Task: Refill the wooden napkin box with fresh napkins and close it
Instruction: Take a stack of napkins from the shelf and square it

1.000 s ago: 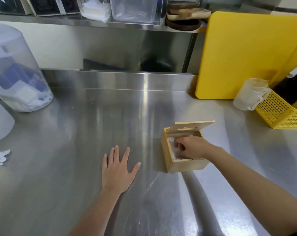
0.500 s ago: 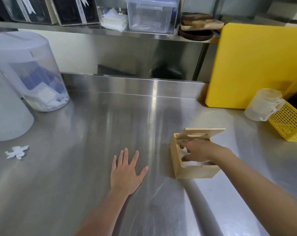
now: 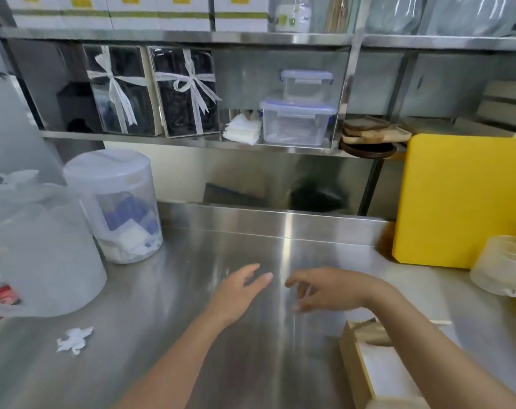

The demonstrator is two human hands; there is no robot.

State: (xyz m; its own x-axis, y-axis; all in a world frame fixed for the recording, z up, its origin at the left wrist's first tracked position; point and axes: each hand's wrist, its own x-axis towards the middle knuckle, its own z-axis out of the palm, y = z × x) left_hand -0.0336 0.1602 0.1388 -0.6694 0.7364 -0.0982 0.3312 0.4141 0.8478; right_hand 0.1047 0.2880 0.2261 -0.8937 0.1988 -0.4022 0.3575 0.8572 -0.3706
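The wooden napkin box (image 3: pixel 357 368) is sitting on the steel bench (image 3: pixel 150 343) at the lower right of the view, its top open and white napkins (image 3: pixel 382 371) showing inside, partly hidden by the right forearm crossing over it. Just beyond the box, the right hand (image 3: pixel 324 289) is hovering above the bench with fingers loosely curled and spread, gripping nothing. To the left of the box, the left hand (image 3: pixel 239 290) is lifting above the bench, fingers extended and open, also empty. Far left of the box, a scrap of white paper (image 3: pixel 74 339) is lying on the bench. On the shelf above and behind the box, a stack of folded napkins (image 3: pixel 242 129) is resting beside clear lidded containers (image 3: pixel 298 121).
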